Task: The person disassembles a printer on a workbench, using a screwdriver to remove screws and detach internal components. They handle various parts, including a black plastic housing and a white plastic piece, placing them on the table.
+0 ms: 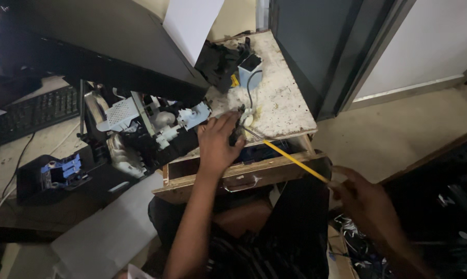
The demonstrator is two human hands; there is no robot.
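Note:
My left hand (216,140) rests at the front edge of a worn, stained wooden table (282,101), its fingers pinched on a small dark part (237,132) next to a small white piece (248,118) with a thin cable. My right hand (366,204) is blurred and holds the handle end of a long yellow-shafted tool (294,160). The tool's metal tip reaches toward the dark part at my left fingers. A half-open wooden drawer (244,173) sits just below both hands.
A dismantled printer mechanism (145,121) with white and pale-blue parts lies left of my left hand, under a dark lid. A black keyboard (34,111), a black and blue cartridge part (58,173), a black rag (220,59), a dark cabinet (321,51) and white paper surround it.

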